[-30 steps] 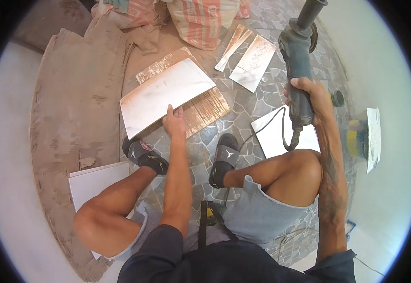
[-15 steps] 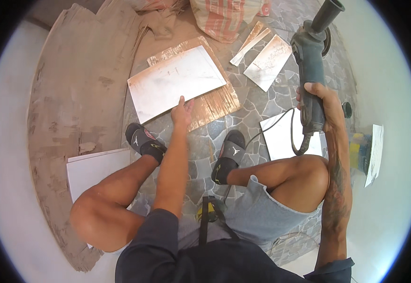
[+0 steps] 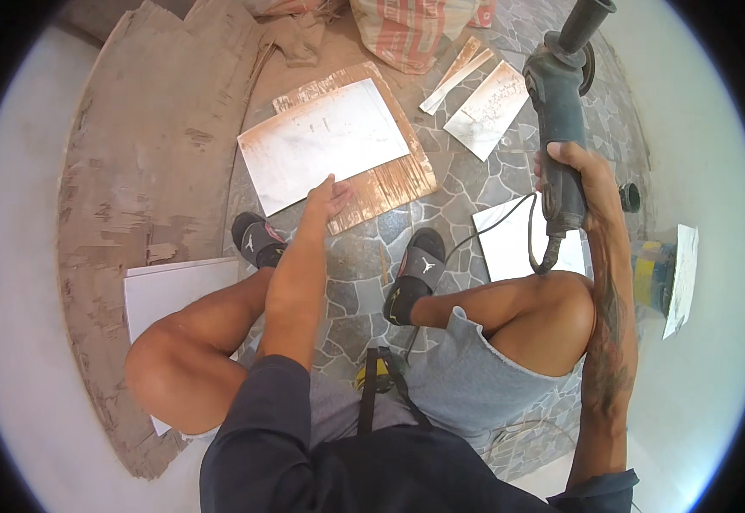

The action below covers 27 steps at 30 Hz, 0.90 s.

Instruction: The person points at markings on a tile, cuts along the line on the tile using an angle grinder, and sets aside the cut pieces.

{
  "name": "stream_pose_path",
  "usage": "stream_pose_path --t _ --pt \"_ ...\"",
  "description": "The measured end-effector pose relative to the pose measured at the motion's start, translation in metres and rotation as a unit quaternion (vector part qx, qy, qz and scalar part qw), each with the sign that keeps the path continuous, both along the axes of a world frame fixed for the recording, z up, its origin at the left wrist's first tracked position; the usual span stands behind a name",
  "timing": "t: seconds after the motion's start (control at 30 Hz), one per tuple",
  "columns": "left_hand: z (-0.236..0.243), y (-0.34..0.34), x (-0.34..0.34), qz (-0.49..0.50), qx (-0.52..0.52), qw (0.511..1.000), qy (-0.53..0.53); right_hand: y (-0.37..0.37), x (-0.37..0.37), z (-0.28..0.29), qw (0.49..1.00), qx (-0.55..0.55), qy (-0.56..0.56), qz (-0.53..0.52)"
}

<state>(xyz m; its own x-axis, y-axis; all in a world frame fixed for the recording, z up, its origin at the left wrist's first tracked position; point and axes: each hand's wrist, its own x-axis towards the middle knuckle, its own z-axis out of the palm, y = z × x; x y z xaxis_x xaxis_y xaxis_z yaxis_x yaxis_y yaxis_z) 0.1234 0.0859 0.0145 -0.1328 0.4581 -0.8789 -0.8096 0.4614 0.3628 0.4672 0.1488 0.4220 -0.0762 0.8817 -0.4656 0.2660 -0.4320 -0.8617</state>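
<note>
My left hand [image 3: 331, 197] is open at the near edge of a white, dust-stained tile [image 3: 321, 137], its fingers touching the edge and the scuffed brown board [image 3: 389, 192] underneath. My right hand [image 3: 577, 175] grips a dark angle grinder [image 3: 552, 103] by its body, holding it upright, disc and side handle at the top, its cord [image 3: 530, 244] looping down. Below the grinder, a square white tile [image 3: 505, 248] lies beside my right knee. Two narrow offcuts [image 3: 449, 85] and a smaller stained tile [image 3: 483, 111] lie beyond the board.
A large worn brown sheet [image 3: 133, 145] covers the left side, with white tiles [image 3: 167, 291] near my left leg. Red-striped sacks [image 3: 398, 34] sit at the back. A blue-and-yellow container [image 3: 650, 274] and white piece [image 3: 680, 274] are by the right wall. My sandalled feet [image 3: 415, 274] frame the middle.
The tile by my left hand has been lowered to lie flat on the board, and that hand's fingers have loosened. The grinder appears higher and further right than a second ago.
</note>
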Motion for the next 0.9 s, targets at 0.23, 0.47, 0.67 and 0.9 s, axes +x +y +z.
stream_pose_path --t 0.23,0.47,0.67,0.9 --pt "0.102 0.007 -0.026 -0.12 0.071 0.964 0.227 -0.002 -0.026 -0.012 0.994 -0.022 0.102 0.017" --pt "0.313 0.068 0.087 -0.146 0.463 0.779 0.398 0.001 -0.013 0.014 0.988 -0.033 0.138 0.058" --pt "0.365 0.071 0.08 -0.199 0.56 0.626 0.504 -0.011 -0.05 0.017 0.982 -0.006 0.134 0.131" --pt "0.371 0.09 0.034 -0.243 0.5 0.563 0.612 0.018 -0.087 0.01 0.977 0.035 0.073 0.199"
